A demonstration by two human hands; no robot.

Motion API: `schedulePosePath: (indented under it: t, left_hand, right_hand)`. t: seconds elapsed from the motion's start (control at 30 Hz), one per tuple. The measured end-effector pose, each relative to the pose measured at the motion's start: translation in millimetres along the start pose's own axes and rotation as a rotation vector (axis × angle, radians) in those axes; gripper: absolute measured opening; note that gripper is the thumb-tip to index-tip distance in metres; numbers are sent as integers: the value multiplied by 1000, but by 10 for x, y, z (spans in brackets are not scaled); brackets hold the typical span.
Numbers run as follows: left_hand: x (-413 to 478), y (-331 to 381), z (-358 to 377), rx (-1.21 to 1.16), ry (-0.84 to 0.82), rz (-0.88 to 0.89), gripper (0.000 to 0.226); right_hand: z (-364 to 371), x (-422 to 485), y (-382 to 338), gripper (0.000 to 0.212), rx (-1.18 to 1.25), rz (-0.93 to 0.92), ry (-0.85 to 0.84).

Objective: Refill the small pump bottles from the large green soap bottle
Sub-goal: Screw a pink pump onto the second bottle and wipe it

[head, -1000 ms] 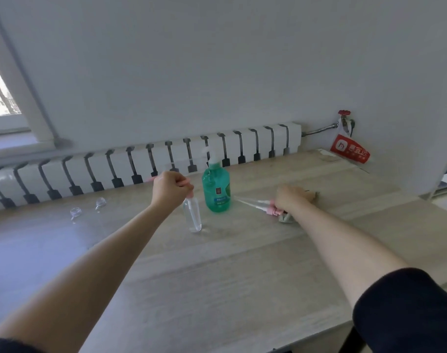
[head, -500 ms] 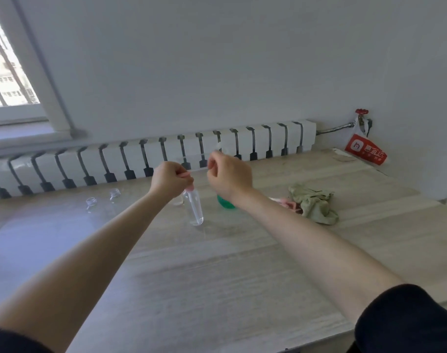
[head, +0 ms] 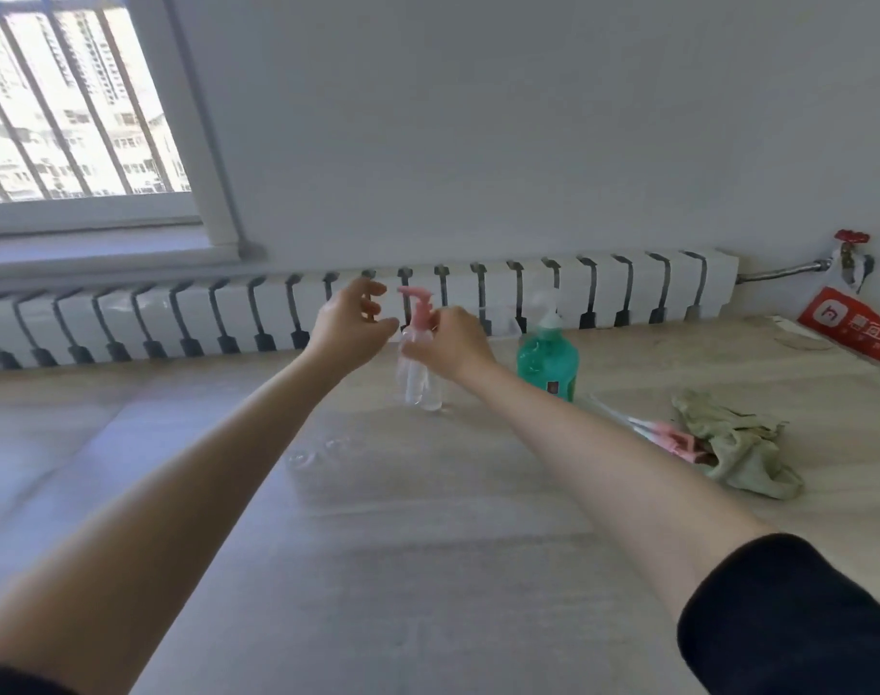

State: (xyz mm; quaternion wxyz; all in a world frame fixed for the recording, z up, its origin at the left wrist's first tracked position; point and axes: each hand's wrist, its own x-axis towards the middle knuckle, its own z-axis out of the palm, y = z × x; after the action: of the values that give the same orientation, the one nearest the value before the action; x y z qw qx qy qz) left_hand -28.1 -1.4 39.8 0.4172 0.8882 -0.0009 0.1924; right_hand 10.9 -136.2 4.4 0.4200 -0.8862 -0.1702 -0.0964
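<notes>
- Holds the small pump bottle [head: 420,381] upright on the tabletop [head: 427,544] with the right hand [head: 453,343], fingers curled round its neck just under the pink pump [head: 418,308].
- Hovers the left hand [head: 350,323] just left of that pump, fingers loose, gripping nothing.
- Finds the large green soap bottle [head: 548,361] standing just right of the right-hand fingers, apart from them.
- Looks like the recapping step; fill level too faint to read.
- Calls next for a steadying grip and a firm twist of the pump.
</notes>
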Motion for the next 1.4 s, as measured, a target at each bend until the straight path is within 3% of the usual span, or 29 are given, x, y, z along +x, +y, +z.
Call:
schedulePosePath:
  t: [0.1, 0.23, 0.3, 0.53, 0.63, 0.97, 1.1, 1.2, 1.4]
  left_hand:
    - [104, -161, -112, 108, 84, 3, 37]
    - [191, -351, -133, 331, 28, -14, 43]
    - [197, -402, -139, 427, -1, -21, 46]
    - [151, -536, -178, 840, -354, -154, 71]
    - [152, -609, -129, 932, -411, -185, 74]
    - [137, -667, -49, 1115, -452, -211, 47]
    - [114, -629, -30, 1068, -375, -199, 28]
    - [94, -562, -44, 1052, -368, -180, 22]
    - [10, -313, -120, 988, -309, -126, 32]
  right_hand:
    - [5, 223, -120, 13, 75, 44, 82]
    - [212, 383, -219, 21, -3, -30, -43]
    - [373, 408, -194, 10, 20, -65, -95]
    - [787, 423, -46, 13, -152, 1, -20]
    - [827, 402, -28, 7, -253, -17, -2]
    - [835, 343, 68, 29, -232, -37, -18]
    - [763, 317, 44, 24, -161, -59, -1]
    - [663, 284, -6, 5, -181, -98, 52]
    - [392, 178, -165, 27, -342, -130, 217]
